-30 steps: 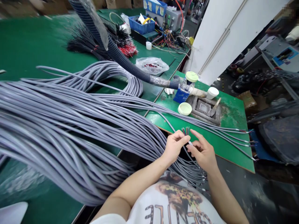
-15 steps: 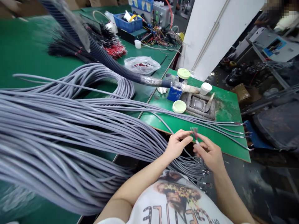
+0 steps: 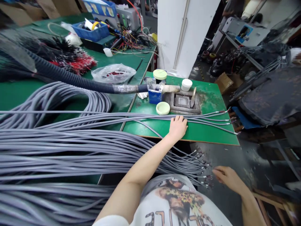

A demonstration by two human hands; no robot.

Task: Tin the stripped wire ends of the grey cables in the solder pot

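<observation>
Several grey cables run across the green board, their stripped ends at its right. My left hand lies over these cables near the middle of the board, fingers curled around them; how many it grips is hidden. Below the board's front edge hangs a thick bundle of grey cables, with white bands and thin coloured wires at the ends. Just right of those ends, my right hand is in the air, slightly blurred, fingers loosely bent and apart from the cables. Nothing shows in it.
A solder pot with a scraper sits on the green board. Around it stand a pale green lid, a white cup and a blue box. A ribbed hose crosses above a cable coil.
My hands have parted. The left moved up onto the cables on the board; the right let go of the cable end and moved down right. The view has shifted right.
</observation>
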